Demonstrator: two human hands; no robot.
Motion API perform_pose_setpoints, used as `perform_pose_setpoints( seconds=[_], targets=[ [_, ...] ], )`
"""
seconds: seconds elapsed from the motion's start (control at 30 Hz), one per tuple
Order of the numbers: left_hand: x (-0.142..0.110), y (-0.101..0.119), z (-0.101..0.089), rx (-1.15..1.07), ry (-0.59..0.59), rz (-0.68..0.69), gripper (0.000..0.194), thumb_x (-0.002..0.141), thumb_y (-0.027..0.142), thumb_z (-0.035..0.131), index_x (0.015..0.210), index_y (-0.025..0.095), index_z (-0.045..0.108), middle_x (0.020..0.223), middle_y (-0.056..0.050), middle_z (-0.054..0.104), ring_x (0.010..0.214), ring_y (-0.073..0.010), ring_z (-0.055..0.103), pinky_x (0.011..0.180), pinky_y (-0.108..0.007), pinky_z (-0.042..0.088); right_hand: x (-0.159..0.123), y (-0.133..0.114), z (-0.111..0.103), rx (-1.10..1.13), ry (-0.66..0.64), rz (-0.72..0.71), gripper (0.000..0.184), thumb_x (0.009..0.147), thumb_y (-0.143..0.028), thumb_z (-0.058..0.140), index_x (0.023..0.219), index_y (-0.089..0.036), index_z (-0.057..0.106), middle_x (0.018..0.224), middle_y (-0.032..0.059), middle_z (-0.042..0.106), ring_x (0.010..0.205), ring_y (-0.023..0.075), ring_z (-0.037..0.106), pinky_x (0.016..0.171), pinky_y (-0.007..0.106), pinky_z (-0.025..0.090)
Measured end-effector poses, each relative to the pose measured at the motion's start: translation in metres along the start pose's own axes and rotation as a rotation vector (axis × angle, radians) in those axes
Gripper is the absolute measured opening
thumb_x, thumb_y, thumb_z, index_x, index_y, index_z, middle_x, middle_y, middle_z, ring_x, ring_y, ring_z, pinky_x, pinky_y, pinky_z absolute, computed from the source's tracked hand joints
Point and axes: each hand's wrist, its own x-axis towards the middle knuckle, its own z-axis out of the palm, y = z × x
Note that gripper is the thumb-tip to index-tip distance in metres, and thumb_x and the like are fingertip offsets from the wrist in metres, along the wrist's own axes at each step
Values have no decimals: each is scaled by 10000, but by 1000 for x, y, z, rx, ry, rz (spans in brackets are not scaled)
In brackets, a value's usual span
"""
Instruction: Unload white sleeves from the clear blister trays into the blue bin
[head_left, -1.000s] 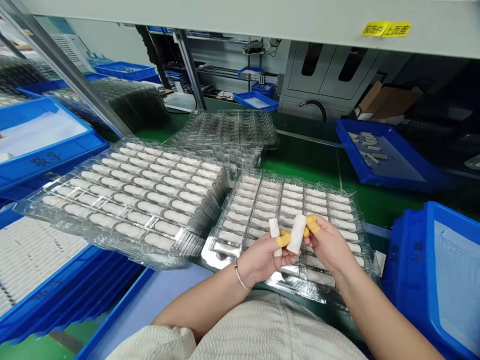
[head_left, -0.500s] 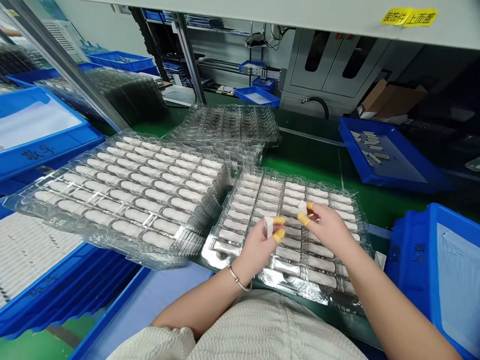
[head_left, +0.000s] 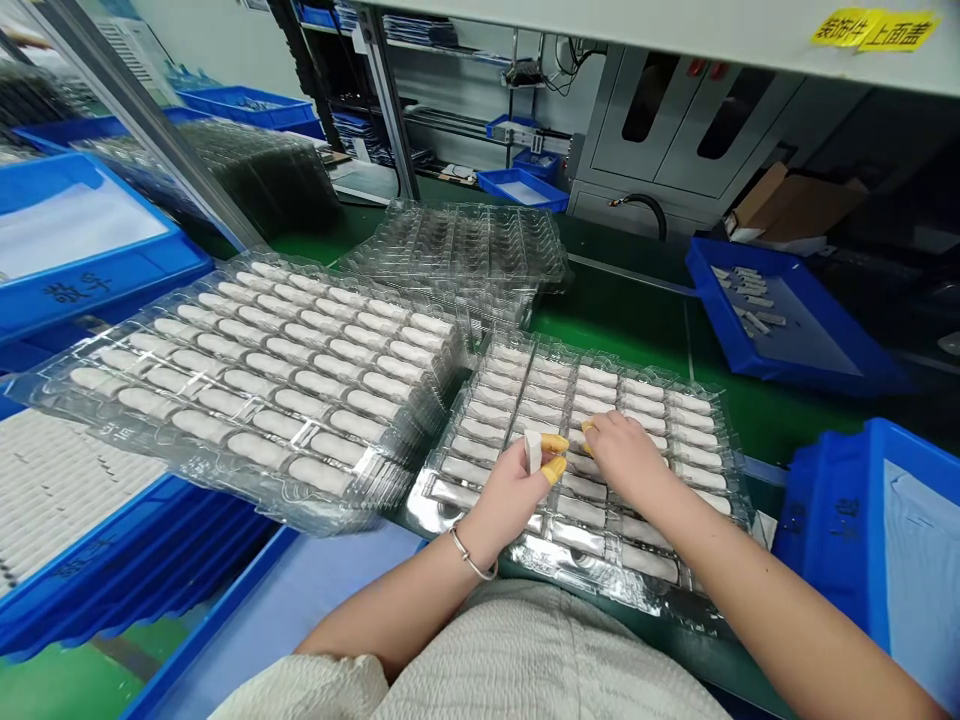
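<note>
Clear glossy plastic blister tray (head_left: 450, 492): thin, reflective. Small matt white plastic piece (head_left: 532, 451): smooth. Yellow rubber finger cots (head_left: 556, 443): matt. Green worktop (head_left: 622, 320): smooth. Blue plastic bin (head_left: 817, 352): semi-gloss.

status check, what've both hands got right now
Left hand pinching white piece. Right hand down on clear tray, fingertips among its pieces. Nothing in the way.
</note>
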Motion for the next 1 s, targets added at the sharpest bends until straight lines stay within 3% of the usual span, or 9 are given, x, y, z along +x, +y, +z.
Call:
perform_pose_setpoints(
  seconds=[0.13, 0.23, 0.3, 0.37, 0.5, 0.6, 0.7, 0.83, 1.0],
  targets=[
    [1, -4, 3, 23, -91, -54, 339, 737, 393, 717, 983, 177, 630, 880, -24, 661, 657, -127, 583, 645, -272, 490, -11, 8, -7, 87, 59, 38, 222, 913, -90, 485, 1018, -152, 670, 1047, 131, 635, 1058, 282, 546, 854, 370, 439],
    [0, -8, 5, 251, -167, -31, 270, 752, 349, 686, 961, 188, 632, 814, -5, 646, 592, -128, 539, 546, -252, 431, -28, 8, -16, 500, 145, 59, 316, 955, -295, 518, 1252, -214, 589, 1172, 89, 620, 1088, 241, 575, 885, 352, 482],
    [-2, -7, 7, 485, -207, 37, 186, 749, 307, 669, 899, 204, 635, 767, 1, 640, 634, -163, 557, 556, -262, 397, -39, 2, -21, 883, 141, -2, 396, 890, -349, 624, 1274, -261, 583, 1208, 59, 613, 1101, 234, 589, 913, 350, 490],
    [-5, -2, 10, 704, -220, 96, 162, 740, 297, 669, 875, 216, 628, 748, -7, 639, 674, -199, 576, 568, -275, 363, -48, -4, -23, 1084, 90, -65, 349, 839, -326, 686, 1181, -272, 643, 1145, 43, 626, 1068, 235, 601, 917, 357, 487],
    [-14, 11, 15, 882, -176, 204, 272, 778, 347, 666, 1006, 227, 578, 861, -38, 656, 733, -237, 606, 588, -296, 366, -56, -3, -13, 1240, 98, -69, 197, 832, -292, 704, 1024, -253, 683, 1021, 33, 618, 972, 215, 604, 879, 343, 482],
    [-22, 13, 17, 934, -136, 357, 305, 828, 359, 644, 1077, 219, 537, 1009, -70, 634, 875, -259, 617, 684, -327, 438, -59, 7, -1, 1379, 155, -59, 215, 814, -308, 741, 1012, -261, 672, 1024, 28, 605, 967, 209, 593, 860, 329, 479],
    [-28, 8, 16, 1017, -139, 512, 208, 890, 304, 575, 1069, 207, 540, 1078, -95, 594, 994, -264, 593, 802, -364, 470, -64, 14, 6, 1447, 210, -50, 260, 790, -337, 778, 1019, -276, 671, 1011, 19, 593, 961, 202, 580, 849, 317, 474],
    [-28, 5, 15, 990, -210, 599, 122, 928, 297, 526, 966, 196, 585, 1091, -109, 578, 995, -243, 579, 835, -370, 474, -70, 16, 8, 1483, 232, -50, 277, 771, -369, 800, 1003, -281, 677, 957, 9, 585, 908, 188, 569, 803, 297, 466],
    [-14, 3, 19, 495, -275, 409, 138, 873, 326, 627, 833, 196, 648, 970, -60, 608, 964, -208, 569, 873, -342, 444, -70, 14, 8, 1612, 215, 63, 292, 731, -437, 822, 896, -243, 679, 802, -4, 606, 744, 158, 546, 685, 270, 450]
  ],
)
